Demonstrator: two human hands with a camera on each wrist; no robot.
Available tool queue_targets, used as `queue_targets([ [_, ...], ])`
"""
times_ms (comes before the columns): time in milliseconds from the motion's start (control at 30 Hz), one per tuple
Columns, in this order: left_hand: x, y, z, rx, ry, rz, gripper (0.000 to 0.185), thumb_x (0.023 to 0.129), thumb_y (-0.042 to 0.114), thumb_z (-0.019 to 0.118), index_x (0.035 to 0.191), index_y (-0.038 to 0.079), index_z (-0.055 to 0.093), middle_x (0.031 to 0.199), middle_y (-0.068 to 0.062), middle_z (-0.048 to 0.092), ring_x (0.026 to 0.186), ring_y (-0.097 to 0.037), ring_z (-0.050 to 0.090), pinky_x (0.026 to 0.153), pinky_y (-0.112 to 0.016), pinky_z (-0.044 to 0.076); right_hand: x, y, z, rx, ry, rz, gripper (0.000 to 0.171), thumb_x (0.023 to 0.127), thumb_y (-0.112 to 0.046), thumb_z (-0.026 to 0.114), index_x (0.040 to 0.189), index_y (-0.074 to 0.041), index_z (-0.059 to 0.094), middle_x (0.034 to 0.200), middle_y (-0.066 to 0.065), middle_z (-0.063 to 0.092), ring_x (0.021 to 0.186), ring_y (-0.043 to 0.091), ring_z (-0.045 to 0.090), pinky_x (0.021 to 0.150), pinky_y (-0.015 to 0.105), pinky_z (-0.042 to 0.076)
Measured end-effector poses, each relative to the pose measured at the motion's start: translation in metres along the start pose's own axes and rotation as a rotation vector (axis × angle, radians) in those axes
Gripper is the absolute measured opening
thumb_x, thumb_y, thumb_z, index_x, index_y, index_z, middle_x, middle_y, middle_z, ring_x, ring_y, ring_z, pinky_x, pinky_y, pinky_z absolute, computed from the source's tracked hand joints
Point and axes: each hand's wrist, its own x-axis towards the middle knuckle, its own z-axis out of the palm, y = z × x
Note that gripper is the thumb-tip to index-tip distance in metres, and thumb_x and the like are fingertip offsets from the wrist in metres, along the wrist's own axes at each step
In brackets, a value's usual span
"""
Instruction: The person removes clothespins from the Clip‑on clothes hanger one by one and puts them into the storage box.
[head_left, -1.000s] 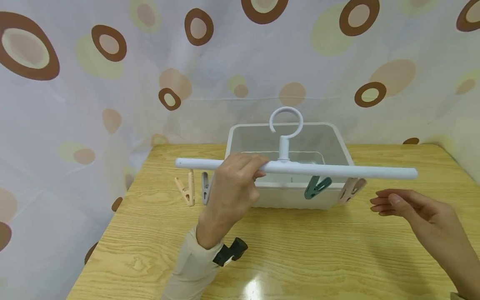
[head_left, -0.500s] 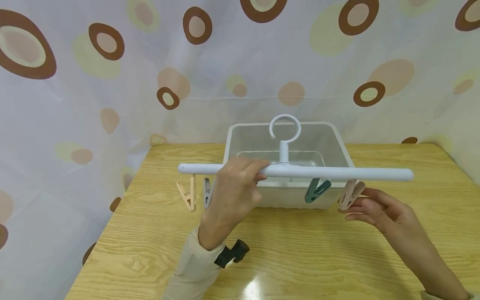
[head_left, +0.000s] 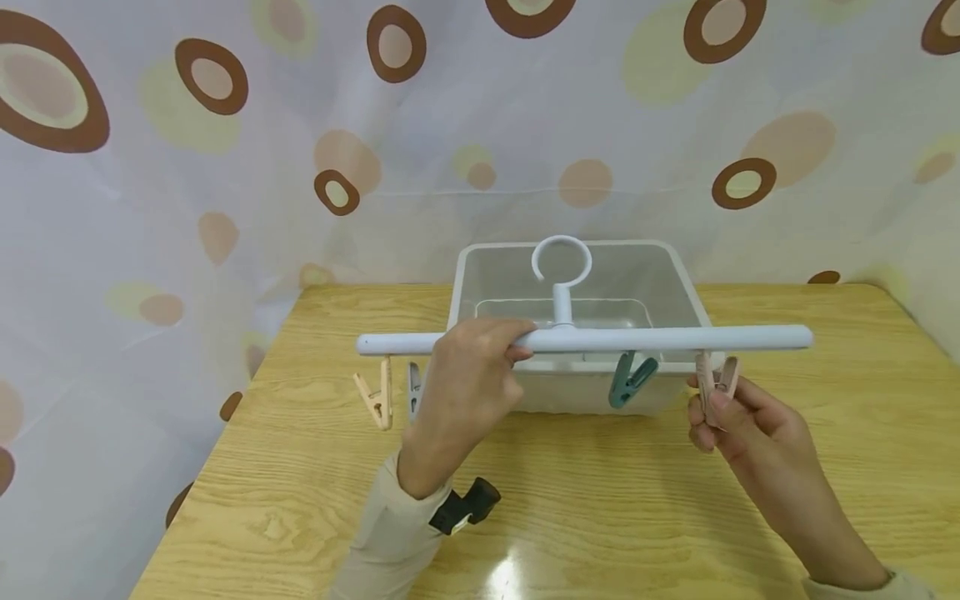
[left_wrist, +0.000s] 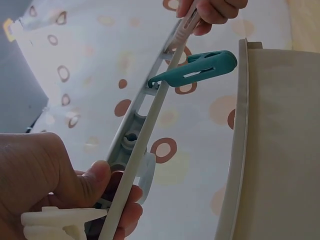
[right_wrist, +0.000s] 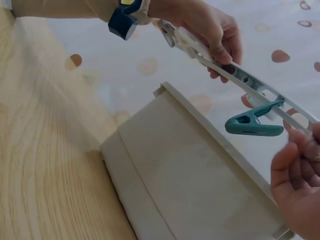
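My left hand (head_left: pixel 467 387) grips a white clip hanger (head_left: pixel 645 339) just left of its round hook, holding it level above the table. At the hanger's right end my right hand (head_left: pixel 768 458) pinches a pale pink clothespin (head_left: pixel 706 385) between thumb and fingers. A teal clothespin (head_left: pixel 628 385) dangles from the bar between the hands; in the left wrist view the same teal clothespin (left_wrist: pixel 200 70) juts out from the bar's slotted underside. Left of my left hand hang a cream clothespin (head_left: pixel 383 396) and a grey clothespin (head_left: pixel 413 383), the grey one partly hidden by the hand.
Behind the hanger, an open white plastic bin (head_left: pixel 570 393) stands on the wooden table (head_left: pixel 300 467). A patterned curtain (head_left: pixel 450 117) rises at the table's back and left. A black wrist camera (head_left: pixel 465 507) is strapped over the left sleeve.
My right hand has come in from the right and taken hold of the pink clothespin, turning it more upright. The hanger's right end has risen slightly; the left hand keeps its grip.
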Motion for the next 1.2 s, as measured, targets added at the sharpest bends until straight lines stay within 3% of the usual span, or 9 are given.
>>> queue_targets([
  [100, -0.001, -0.001, -0.003, 0.014, -0.004, -0.012, 0.026, 0.071, -0.008, 0.076, 0.094, 0.005, 0.075, 0.085, -0.003, 0.073, 0.076, -0.018, 0.068, 0.068, -0.029, 0.055, 0.0, -0.002, 0.004, -0.141, 0.097, -0.06, 0.027, 0.101, 0.007, 0.033, 0.116, 0.011, 0.056, 0.08, 0.003, 0.051, 0.062, 0.017, 0.039, 0.055, 0.031, 0.029],
  [267, -0.001, -0.001, -0.008, 0.016, -0.023, -0.039, 0.028, 0.072, -0.009, 0.075, 0.095, 0.006, 0.075, 0.087, -0.003, 0.074, 0.078, -0.019, 0.069, 0.069, -0.03, 0.055, -0.001, -0.012, 0.01, -0.759, 0.347, -0.125, 0.015, 0.094, 0.004, 0.055, 0.099, 0.0, 0.068, 0.065, -0.006, 0.054, 0.053, 0.006, 0.044, 0.045, 0.022, 0.036],
  [400, -0.001, 0.001, -0.009, 0.006, -0.072, -0.059, 0.031, 0.071, -0.011, 0.073, 0.097, 0.007, 0.075, 0.09, -0.003, 0.074, 0.081, -0.018, 0.069, 0.071, -0.029, 0.055, -0.001, -0.018, 0.009, -1.01, 0.369, -0.29, 0.007, 0.085, 0.009, 0.065, 0.089, 0.006, 0.069, 0.071, -0.023, 0.059, 0.054, -0.011, 0.05, 0.043, 0.01, 0.037],
  [500, -0.001, 0.004, -0.008, -0.001, -0.105, -0.075, 0.032, 0.07, -0.011, 0.074, 0.097, 0.007, 0.076, 0.089, -0.003, 0.074, 0.081, -0.016, 0.069, 0.071, -0.028, 0.055, -0.003, -0.026, 0.006, -1.094, 0.345, -0.336, 0.011, 0.08, 0.01, 0.069, 0.091, 0.012, 0.069, 0.081, -0.032, 0.06, 0.062, -0.015, 0.056, 0.049, 0.005, 0.042],
  [667, 0.0, 0.009, -0.006, 0.02, -0.178, -0.093, 0.03, 0.073, -0.009, 0.073, 0.096, 0.01, 0.076, 0.088, 0.0, 0.074, 0.079, -0.014, 0.069, 0.068, -0.025, 0.054, -0.01, -0.045, 0.002, -1.117, 0.347, -0.108, 0.016, 0.084, 0.002, 0.071, 0.099, -0.002, 0.073, 0.08, -0.036, 0.06, 0.056, -0.01, 0.058, 0.047, 0.008, 0.044],
  [733, -0.001, 0.012, -0.004, 0.039, -0.207, -0.096, 0.029, 0.073, -0.007, 0.073, 0.096, 0.011, 0.076, 0.086, 0.002, 0.073, 0.077, -0.013, 0.068, 0.067, -0.024, 0.053, -0.012, -0.049, 0.001, -1.208, 0.306, -0.152, 0.013, 0.09, -0.013, 0.069, 0.095, -0.002, 0.074, 0.07, -0.03, 0.059, 0.051, -0.011, 0.052, 0.044, 0.008, 0.04],
  [900, -0.002, 0.016, 0.002, 0.049, -0.198, -0.1, 0.029, 0.072, -0.006, 0.074, 0.096, 0.011, 0.076, 0.084, 0.002, 0.073, 0.075, -0.014, 0.068, 0.066, -0.026, 0.054, -0.013, -0.052, 0.007, -1.475, 0.263, -0.42, 0.054, 0.093, -0.047, 0.056, 0.078, 0.004, 0.07, 0.05, -0.003, 0.054, 0.047, -0.014, 0.036, 0.04, 0.011, 0.029],
  [1067, -0.001, 0.015, 0.002, 0.027, -0.18, -0.117, 0.029, 0.073, -0.006, 0.075, 0.098, 0.008, 0.076, 0.087, -0.002, 0.074, 0.078, -0.016, 0.069, 0.068, -0.025, 0.055, -0.018, -0.053, 0.012, -1.491, 0.29, -0.37, 0.04, 0.091, -0.038, 0.063, 0.079, -0.001, 0.07, 0.05, 0.003, 0.059, 0.05, -0.018, 0.041, 0.037, 0.013, 0.029],
  [1200, -0.001, 0.013, 0.001, 0.019, -0.172, -0.119, 0.032, 0.071, -0.009, 0.074, 0.097, 0.009, 0.076, 0.087, 0.0, 0.074, 0.078, -0.015, 0.069, 0.066, -0.026, 0.055, -0.022, -0.053, 0.011, -1.464, 0.282, -0.363, 0.021, 0.084, -0.022, 0.071, 0.081, -0.002, 0.071, 0.053, -0.01, 0.058, 0.052, -0.018, 0.045, 0.039, 0.011, 0.032],
])
